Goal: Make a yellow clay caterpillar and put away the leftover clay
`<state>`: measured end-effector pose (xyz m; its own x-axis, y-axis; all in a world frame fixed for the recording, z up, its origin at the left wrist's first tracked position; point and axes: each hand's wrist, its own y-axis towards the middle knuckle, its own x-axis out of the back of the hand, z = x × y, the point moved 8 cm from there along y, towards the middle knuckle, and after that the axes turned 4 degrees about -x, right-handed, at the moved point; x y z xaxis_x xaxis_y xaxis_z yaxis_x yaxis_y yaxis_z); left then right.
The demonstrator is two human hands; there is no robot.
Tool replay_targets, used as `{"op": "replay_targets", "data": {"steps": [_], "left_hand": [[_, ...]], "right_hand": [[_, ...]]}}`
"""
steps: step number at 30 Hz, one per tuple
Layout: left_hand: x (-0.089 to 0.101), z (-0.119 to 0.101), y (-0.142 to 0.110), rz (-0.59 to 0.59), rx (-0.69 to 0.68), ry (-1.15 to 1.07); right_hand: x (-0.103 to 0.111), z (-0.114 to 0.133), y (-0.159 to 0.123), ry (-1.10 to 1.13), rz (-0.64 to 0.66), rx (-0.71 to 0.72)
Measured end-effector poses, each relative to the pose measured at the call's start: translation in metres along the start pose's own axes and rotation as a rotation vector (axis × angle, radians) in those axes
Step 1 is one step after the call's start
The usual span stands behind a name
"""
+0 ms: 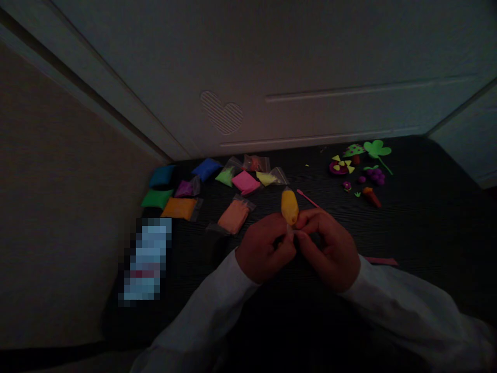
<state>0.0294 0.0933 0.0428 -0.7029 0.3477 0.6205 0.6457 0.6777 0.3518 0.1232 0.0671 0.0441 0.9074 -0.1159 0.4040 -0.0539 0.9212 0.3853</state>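
Observation:
Between both hands is a small clear bag of yellow modelling clay (pixel 289 206), its clay end pointing away from me. My left hand (pixel 267 244) pinches the bag's near plastic end with thumb and finger. From the other side, my right hand (pixel 329 246) grips the same plastic end, fingertips close to the left ones. A thin pink modelling tool (pixel 307 198) lies on the table just beyond my right hand. Left of the hands rests a bag of peach clay (pixel 234 215). Part of a pink strip (pixel 382 261) shows beside my right sleeve.
Several clay bags lie at the left and back, among them orange (pixel 179 208), blue (pixel 207 169) and pink (pixel 246 182). A blurred-out phone-like screen (pixel 149 259) is at the left edge. Small clay pieces, including purple grapes (pixel 376 176) and a green flower (pixel 377 149), sit back right.

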Motion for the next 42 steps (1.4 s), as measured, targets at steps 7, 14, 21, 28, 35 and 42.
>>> {"op": "replay_targets", "data": {"steps": [7, 14, 21, 28, 35, 42], "left_hand": [[0.005, 0.0, -0.001, -0.086, -0.027, 0.058], [0.003, -0.017, -0.001, -0.07, -0.248, 0.333], [-0.006, -0.01, 0.0, 0.048, -0.129, 0.321], [-0.009, -0.012, 0.001, 0.073, -0.092, 0.039], [-0.009, -0.009, 0.0, 0.039, -0.035, -0.08], [-0.007, -0.008, -0.002, -0.015, 0.044, -0.211]], "right_hand": [[-0.002, 0.002, 0.003, -0.137, 0.049, 0.074], [-0.019, 0.011, -0.001, -0.627, 0.205, 0.316], [-0.016, 0.013, 0.001, -0.584, 0.182, 0.34], [-0.008, 0.014, 0.003, -0.29, 0.2, 0.198], [-0.006, 0.012, 0.003, -0.195, 0.239, 0.11], [0.011, -0.007, 0.004, 0.049, 0.136, -0.09]]}}
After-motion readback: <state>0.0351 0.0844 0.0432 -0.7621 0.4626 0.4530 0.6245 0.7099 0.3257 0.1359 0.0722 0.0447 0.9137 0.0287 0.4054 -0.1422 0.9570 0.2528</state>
